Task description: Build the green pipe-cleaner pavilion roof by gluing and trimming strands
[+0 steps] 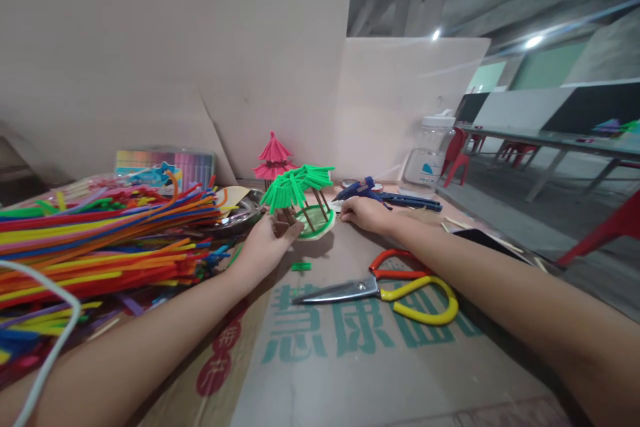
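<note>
A small pavilion model has a roof of green pipe cleaners, thin brown posts and a round base edged in green. My left hand grips it at the left side, thumb in front and fingers partly hidden behind the posts. To the right of the base, my right hand rests low with its fingers curled together; what they hold, if anything, is hidden. Just behind that hand lies a blue glue gun. Scissors with one red and one yellow handle lie in front, near short green pipe cleaner pieces.
Piles of coloured pipe cleaners cover the left side, with a marker set behind. A pink pavilion model stands at the back. A clear plastic bottle stands back right. A white cable curves at lower left.
</note>
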`<state>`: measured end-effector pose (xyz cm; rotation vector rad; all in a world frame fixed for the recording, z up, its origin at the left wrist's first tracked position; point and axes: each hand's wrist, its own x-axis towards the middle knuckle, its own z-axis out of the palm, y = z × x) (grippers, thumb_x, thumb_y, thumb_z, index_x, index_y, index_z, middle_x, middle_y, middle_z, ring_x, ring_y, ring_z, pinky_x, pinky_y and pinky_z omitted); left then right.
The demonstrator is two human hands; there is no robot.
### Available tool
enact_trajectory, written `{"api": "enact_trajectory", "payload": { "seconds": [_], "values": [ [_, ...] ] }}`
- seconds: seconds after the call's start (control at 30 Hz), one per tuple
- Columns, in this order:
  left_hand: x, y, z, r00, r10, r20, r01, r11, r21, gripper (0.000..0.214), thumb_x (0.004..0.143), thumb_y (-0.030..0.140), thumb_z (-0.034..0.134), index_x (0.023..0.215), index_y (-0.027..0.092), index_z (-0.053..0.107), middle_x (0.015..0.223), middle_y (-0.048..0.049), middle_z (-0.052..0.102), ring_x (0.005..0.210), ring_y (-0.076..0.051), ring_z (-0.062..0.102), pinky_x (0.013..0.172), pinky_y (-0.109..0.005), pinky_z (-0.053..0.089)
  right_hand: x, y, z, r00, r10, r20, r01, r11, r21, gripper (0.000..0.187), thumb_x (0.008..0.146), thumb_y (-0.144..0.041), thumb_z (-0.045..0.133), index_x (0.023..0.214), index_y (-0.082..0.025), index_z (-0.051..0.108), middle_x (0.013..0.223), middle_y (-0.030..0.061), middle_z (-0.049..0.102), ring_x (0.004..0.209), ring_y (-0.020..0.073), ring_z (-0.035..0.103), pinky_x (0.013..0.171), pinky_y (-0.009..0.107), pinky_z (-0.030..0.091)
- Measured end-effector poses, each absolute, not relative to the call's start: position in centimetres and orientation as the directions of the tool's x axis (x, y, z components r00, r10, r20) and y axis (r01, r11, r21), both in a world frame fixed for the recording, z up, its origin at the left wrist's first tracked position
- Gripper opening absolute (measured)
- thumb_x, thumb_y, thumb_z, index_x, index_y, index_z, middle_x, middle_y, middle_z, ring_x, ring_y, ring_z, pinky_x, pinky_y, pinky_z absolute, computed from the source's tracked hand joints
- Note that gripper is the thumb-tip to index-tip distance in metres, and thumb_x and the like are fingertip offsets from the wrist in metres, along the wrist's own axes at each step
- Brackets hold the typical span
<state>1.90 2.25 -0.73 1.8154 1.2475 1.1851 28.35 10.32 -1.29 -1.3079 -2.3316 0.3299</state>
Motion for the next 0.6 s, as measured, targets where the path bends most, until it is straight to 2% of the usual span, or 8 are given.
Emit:
{"api": "enact_trajectory", "payload": {
  "seconds": [0.1, 0.17, 0.27, 0.33, 0.47, 0.53, 0.6],
  "values": [
    [2.0, 2.0, -0.5, 0.154, 0.943, 0.294, 0.345, -0.331, 0.879, 0.047, 0.078, 0.057, 0.066, 0.098, 0.014, 0.061, 0.089, -0.0093, 0.07, 0.08, -0.024, 0.067, 0.063, -0.031, 0.05, 28.1, 9.9, -0.9, -0.396, 0.865, 0.308, 0.709, 0.501, -0.496, 0.005, 0.081, -0.019, 0.063, 0.077, -0.018, 0.065, 0.079, 0.0057, 0.07, 0.075, 0.0193, 0.062, 0.07, 0.028, 0.042],
    [2.1, 2.0, -0.4, 0.164, 0.942, 0.293, 0.334, -0.333, 0.882, 0.048, 0.078, 0.057, 0.066, 0.1, 0.014, 0.061, 0.091, -0.0096, 0.07, 0.08, -0.024, 0.066, 0.061, -0.03, 0.05, 27.9, 9.5, 0.0, -0.359, 0.873, 0.332, 0.653, 0.488, -0.579, 0.007, 0.086, -0.023, 0.058, 0.083, -0.018, 0.061, 0.084, 0.006, 0.07, 0.076, 0.0182, 0.062, 0.069, 0.028, 0.045],
    [2.1, 2.0, -0.5, 0.171, 0.931, 0.322, 0.336, -0.362, 0.869, 0.046, 0.079, 0.056, 0.066, 0.098, 0.014, 0.062, 0.091, -0.0096, 0.07, 0.081, -0.024, 0.066, 0.064, -0.03, 0.05, 27.9, 8.4, 1.8, -0.323, 0.889, 0.324, 0.533, 0.454, -0.714, 0.013, 0.095, -0.029, 0.043, 0.09, -0.02, 0.052, 0.087, 0.0061, 0.071, 0.073, 0.0152, 0.063, 0.066, 0.026, 0.049],
    [2.0, 2.0, -0.6, 0.163, 0.932, 0.325, 0.349, -0.362, 0.864, 0.046, 0.079, 0.056, 0.066, 0.097, 0.014, 0.062, 0.089, -0.0096, 0.071, 0.081, -0.024, 0.067, 0.066, -0.031, 0.05, 28.2, 7.4, 3.0, -0.322, 0.897, 0.303, 0.457, 0.427, -0.78, 0.015, 0.096, -0.033, 0.041, 0.089, -0.021, 0.046, 0.079, 0.0044, 0.07, 0.067, 0.0142, 0.064, 0.062, 0.026, 0.05],
    [1.9, 2.1, -0.7, 0.151, 0.939, 0.311, 0.373, -0.345, 0.861, 0.049, 0.079, 0.058, 0.065, 0.1, 0.014, 0.062, 0.091, -0.0105, 0.071, 0.08, -0.025, 0.067, 0.064, -0.032, 0.05, 29.4, 5.2, 4.4, -0.315, 0.901, 0.299, 0.377, 0.408, -0.832, 0.026, 0.091, -0.045, 0.054, 0.084, -0.022, 0.046, 0.053, -0.007, 0.052, 0.048, 0.0104, 0.049, 0.05, 0.022, 0.04],
    [1.9, 2.1, -0.7, 0.155, 0.935, 0.32, 0.387, -0.355, 0.851, 0.048, 0.08, 0.058, 0.063, 0.1, 0.014, 0.062, 0.092, -0.0105, 0.072, 0.08, -0.025, 0.067, 0.065, -0.032, 0.049, 30.2, 4.2, 5.0, -0.322, 0.897, 0.302, 0.312, 0.402, -0.861, 0.031, 0.088, -0.049, 0.06, 0.084, -0.021, 0.048, 0.049, -0.0097, 0.044, 0.045, 0.0085, 0.041, 0.047, 0.021, 0.033],
    [1.8, 2.1, -0.8, 0.155, 0.928, 0.338, 0.422, -0.372, 0.827, 0.046, 0.082, 0.058, 0.062, 0.098, 0.015, 0.063, 0.088, -0.0092, 0.071, 0.079, -0.024, 0.067, 0.066, -0.032, 0.048, 30.9, 3.0, 6.2, -0.35, 0.887, 0.301, 0.199, 0.384, -0.902, 0.034, 0.083, -0.05, 0.068, 0.084, -0.021, 0.051, 0.051, -0.0096, 0.044, 0.046, 0.0076, 0.039, 0.047, 0.022, 0.03]
  ]
}}
